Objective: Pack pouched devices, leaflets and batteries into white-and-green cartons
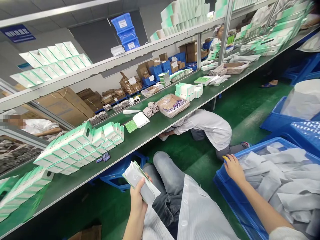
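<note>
My left hand [139,193] is closed around a small stack above my lap. It is made up of a grey pouch [145,186] with a pale mark, white paper sheets and a green-edged booklet. My right hand [233,168] lies on the near corner of a blue crate [225,193], fingers stretched out, with something yellow on one fingertip. White bags or sheets [282,180] fill this crate in a loose heap. On the bench ahead, a green booklet [131,126] lies beside white papers [141,120].
The green-topped bench [140,141] runs diagonally, bearing stacked white-green boxes [77,150], a plastic-lined basket [172,105] and blue small packs [103,157]. A crouching person [210,126] reaches under it. A blue stool [117,176] stands below. More blue crates [272,115] stand right.
</note>
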Tool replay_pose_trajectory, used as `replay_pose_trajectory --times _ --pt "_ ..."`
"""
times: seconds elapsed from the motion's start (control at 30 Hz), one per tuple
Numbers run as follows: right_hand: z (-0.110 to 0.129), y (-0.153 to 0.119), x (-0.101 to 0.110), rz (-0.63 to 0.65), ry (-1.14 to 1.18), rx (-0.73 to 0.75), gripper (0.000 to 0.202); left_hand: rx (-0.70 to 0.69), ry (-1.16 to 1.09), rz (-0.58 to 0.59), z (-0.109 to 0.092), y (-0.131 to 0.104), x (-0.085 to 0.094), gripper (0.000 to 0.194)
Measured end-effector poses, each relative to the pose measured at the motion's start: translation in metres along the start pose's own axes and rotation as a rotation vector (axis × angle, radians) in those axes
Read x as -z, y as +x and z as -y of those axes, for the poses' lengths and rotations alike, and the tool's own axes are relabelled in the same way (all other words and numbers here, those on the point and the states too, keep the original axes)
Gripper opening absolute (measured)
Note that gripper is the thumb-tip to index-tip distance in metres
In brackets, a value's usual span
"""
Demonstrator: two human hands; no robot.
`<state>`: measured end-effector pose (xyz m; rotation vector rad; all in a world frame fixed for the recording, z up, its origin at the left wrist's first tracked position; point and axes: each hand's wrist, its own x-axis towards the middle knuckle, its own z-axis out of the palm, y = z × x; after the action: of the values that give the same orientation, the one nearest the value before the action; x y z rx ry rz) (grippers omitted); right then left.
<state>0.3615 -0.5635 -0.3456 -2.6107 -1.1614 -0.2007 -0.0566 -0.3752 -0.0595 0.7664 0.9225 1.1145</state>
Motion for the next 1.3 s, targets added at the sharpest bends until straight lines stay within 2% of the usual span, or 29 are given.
replay_pose_trajectory --times 0.4,0.63,0.77,0.9,1.0,1.1,1.2,1.3 --pt "0.001 0.001 -0.004 -0.03 -0.004 -0.002 0.038 0.013 -0.01 -0.048 -0.005 0.014 0.0 0.04" --pt "0.007 -0.002 0.008 -0.042 -0.046 0.003 0.036 0.05 -0.009 -0.073 0.0 0.02 -0.002 0.041" --pt "0.03 0.002 0.013 -0.041 -0.078 0.026 0.035 0.07 0.02 -0.08 0.003 0.027 -0.002 0.042" --pt "0.065 0.03 0.004 0.017 -0.08 0.078 0.038 0.092 0.083 -0.085 0.0 0.041 -0.001 0.04" --pt "0.082 0.057 -0.011 0.073 -0.082 0.032 0.04 0.065 0.117 -0.05 -0.009 0.057 0.0 0.041" --pt "0.085 0.069 -0.021 0.173 -0.077 0.024 0.035 0.045 0.16 -0.029 -0.025 0.076 -0.002 0.041" --pt "0.082 0.062 -0.018 0.249 -0.088 0.033 0.023 0.022 0.199 -0.018 -0.049 0.096 -0.008 0.044" --pt "0.081 0.043 0.003 0.248 -0.103 0.085 0.024 -0.002 0.251 0.015 -0.074 0.113 -0.014 0.047"
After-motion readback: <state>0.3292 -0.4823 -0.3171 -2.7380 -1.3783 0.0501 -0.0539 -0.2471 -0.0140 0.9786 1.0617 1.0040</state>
